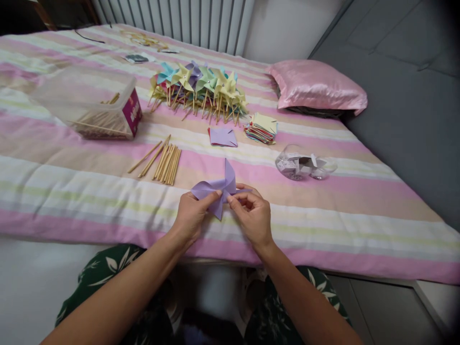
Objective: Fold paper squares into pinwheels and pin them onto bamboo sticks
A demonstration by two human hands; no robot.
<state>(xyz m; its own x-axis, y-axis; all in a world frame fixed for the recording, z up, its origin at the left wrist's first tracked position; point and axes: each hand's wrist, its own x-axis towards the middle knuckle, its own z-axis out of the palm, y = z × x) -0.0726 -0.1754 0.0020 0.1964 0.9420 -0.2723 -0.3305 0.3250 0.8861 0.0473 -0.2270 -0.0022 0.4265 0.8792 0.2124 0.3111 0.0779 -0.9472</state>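
A purple paper pinwheel (229, 183) is held between both hands just above the bed's near edge, its blades folded in toward the middle. My left hand (193, 213) pinches it from the left, thumb near the centre. From the right, my right hand (253, 213) has thumb and finger closed at the pinwheel's centre; whether a small pin is between them I cannot tell. Beyond the hands lie a purple square of slit paper (223, 137) and a row of wooden sticks (167, 164).
Finished pinwheels (201, 86) are heaped farther back. A clear plastic box (104, 115) of sticks stands left. On the right are a stack of paper squares (262, 127), a clear container (298, 163) with small packets and a pink pillow (318, 86). Striped bedding (341, 211) covers the bed.
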